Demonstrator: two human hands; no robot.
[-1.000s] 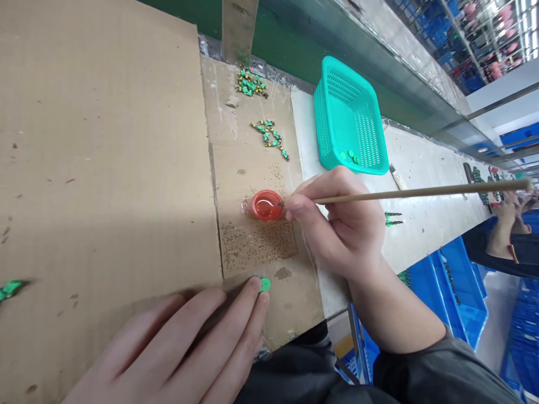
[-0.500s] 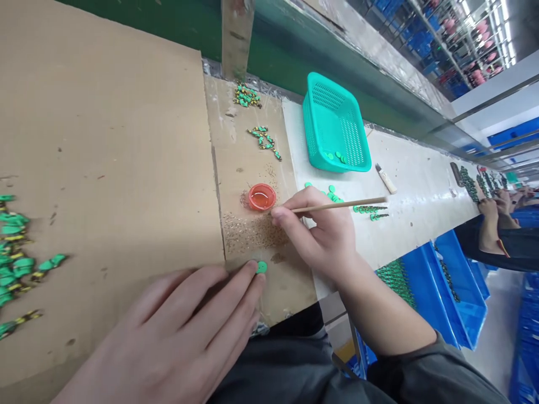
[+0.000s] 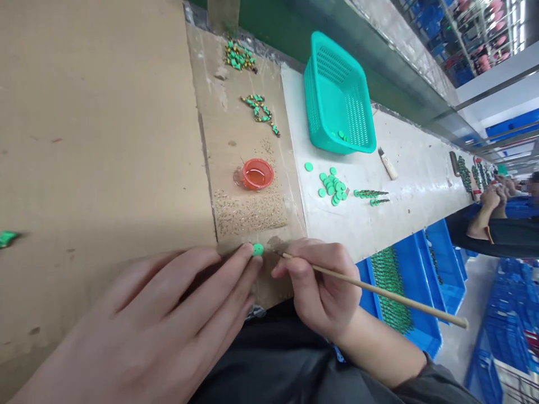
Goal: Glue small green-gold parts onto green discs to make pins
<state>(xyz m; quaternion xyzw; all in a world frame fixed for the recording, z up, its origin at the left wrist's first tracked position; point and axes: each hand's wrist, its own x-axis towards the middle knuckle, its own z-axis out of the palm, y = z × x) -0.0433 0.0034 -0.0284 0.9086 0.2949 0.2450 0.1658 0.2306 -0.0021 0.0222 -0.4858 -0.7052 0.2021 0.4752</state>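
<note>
My left hand (image 3: pixel 168 314) is closed at its fingertips on a small round green disc (image 3: pixel 258 249) with dark dots on its face. My right hand (image 3: pixel 322 280) pinches a thin wooden stick (image 3: pixel 391 295); its narrow dark tip points at the disc, a short way off it. Beyond both hands sits a small red cup (image 3: pixel 257 174) with liquid in it. Between cup and hands, many tiny light-brown grains (image 3: pixel 248 212) are spread on the board.
A turquoise basket (image 3: pixel 318 95) holds a few green discs. Loose green discs (image 3: pixel 333 186) lie on the white surface beside a pale tube-like tool (image 3: pixel 388 164). Green-and-yellow pieces (image 3: pixel 239 55) lie at the back. Blue bins (image 3: pixel 446 259) stand below the right edge. Another person's hands (image 3: pixel 492 196) are far right.
My right hand has moved from beside the red cup toward me, and the stick's tip now points at the green disc. My left hand still holds the disc. The view has shifted.
</note>
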